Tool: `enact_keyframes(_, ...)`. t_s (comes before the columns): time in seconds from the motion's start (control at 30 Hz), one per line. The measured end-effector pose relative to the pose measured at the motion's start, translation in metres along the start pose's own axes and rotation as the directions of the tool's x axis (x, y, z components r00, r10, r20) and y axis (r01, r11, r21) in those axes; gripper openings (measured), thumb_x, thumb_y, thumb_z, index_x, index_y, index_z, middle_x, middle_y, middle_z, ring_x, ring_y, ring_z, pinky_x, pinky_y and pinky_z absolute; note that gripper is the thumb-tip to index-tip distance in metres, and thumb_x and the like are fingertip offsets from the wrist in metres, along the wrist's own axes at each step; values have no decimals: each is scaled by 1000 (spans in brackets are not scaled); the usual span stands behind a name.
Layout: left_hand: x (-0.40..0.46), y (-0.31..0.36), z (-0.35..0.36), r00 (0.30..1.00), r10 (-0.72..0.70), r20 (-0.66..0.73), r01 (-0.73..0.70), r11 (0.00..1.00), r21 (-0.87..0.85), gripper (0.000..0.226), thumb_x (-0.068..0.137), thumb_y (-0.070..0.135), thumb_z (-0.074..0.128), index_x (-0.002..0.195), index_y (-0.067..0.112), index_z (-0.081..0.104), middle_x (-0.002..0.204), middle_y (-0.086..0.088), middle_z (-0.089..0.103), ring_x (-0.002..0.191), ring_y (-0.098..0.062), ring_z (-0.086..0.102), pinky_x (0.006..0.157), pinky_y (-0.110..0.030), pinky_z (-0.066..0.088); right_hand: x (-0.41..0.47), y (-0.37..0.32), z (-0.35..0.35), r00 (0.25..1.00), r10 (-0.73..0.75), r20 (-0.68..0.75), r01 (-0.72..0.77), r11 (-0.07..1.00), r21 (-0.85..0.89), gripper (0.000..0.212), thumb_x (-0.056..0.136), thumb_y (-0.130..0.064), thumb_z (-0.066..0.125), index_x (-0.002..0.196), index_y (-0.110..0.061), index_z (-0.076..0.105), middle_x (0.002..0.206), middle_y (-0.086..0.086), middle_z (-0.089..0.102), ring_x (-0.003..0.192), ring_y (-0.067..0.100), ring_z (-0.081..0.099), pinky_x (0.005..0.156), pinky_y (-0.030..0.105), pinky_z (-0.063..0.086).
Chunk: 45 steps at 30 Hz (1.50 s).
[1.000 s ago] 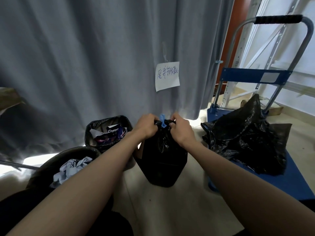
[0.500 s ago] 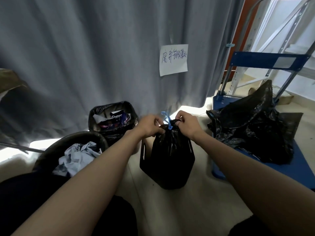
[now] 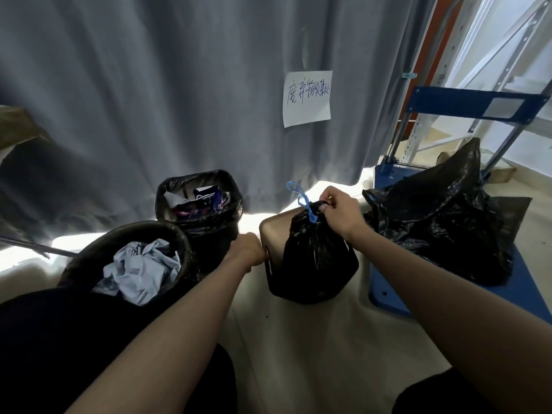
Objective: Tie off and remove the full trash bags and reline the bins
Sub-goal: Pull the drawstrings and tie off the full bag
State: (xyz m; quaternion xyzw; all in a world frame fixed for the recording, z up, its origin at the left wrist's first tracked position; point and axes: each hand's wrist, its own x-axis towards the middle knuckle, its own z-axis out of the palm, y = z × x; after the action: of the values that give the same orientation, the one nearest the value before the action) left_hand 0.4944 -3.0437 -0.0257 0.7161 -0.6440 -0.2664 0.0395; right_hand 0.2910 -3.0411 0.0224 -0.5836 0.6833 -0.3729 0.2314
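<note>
Black bag [image 3: 313,258] is cinched with a blue tie [image 3: 304,204]; right hand [image 3: 340,209] has its fingers pinched round the neck, bag half out of a tan bin [image 3: 276,227] on the floor; left hand [image 3: 248,249] is fisted on the bin's rim.

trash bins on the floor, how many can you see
3: a round bin with crumpled cloth at lower left, a black-lined bin by the curtain, and a tan bin behind the tied bag. Others may be hidden.

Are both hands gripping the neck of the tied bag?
No, only the right hand holds the tied bag at its neck; the left hand grips the bin.
</note>
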Motion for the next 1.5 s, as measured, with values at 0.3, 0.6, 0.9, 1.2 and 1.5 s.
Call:
enact_keyframes(0.3,6,11,30,982,59,-179,-48,997,64,21,85,13,58,105,7,62,113,-12,63,107,-32,61,80,-36,51,3,9,-3,995,94,-41,-91,994,59,15,89,-4,56,82,-17,56,74,2,55,70,18,50,67,24,38)
enact_keyframes(0.6,10,14,43,983,143,-115,-115,970,216,20,88,13,51,102,6,63,109,-12,65,103,-32,63,79,-36,51,8,-26,1,990,17,-139,4,988,152,13,93,-5,55,87,-16,57,77,-4,56,70,14,53,62,18,38)
enact_keyframes(0.9,23,28,-33,956,130,-262,-182,966,-186,36,97,32,53,95,2,72,88,-18,73,77,-31,70,76,-36,57,22,-68,-22,950,-12,-312,110,948,299,12,93,-5,53,91,-15,61,76,-6,54,74,12,50,60,14,36)
enact_keyframes(1.2,-18,115,-150,759,608,-233,-651,698,-298,37,71,50,80,60,23,57,45,17,57,39,4,50,40,-7,34,35,-116,-48,889,-45,-455,225,909,351,13,92,-5,54,90,-16,61,77,-6,58,89,20,60,84,31,50)
enact_keyframes(1.5,-6,165,-212,774,606,-187,-610,791,41,19,75,19,82,77,13,64,63,3,55,52,-5,50,42,-10,36,64,-135,-77,837,-153,-525,341,897,283,10,91,-5,54,94,-11,61,76,-11,57,74,6,55,70,19,44)
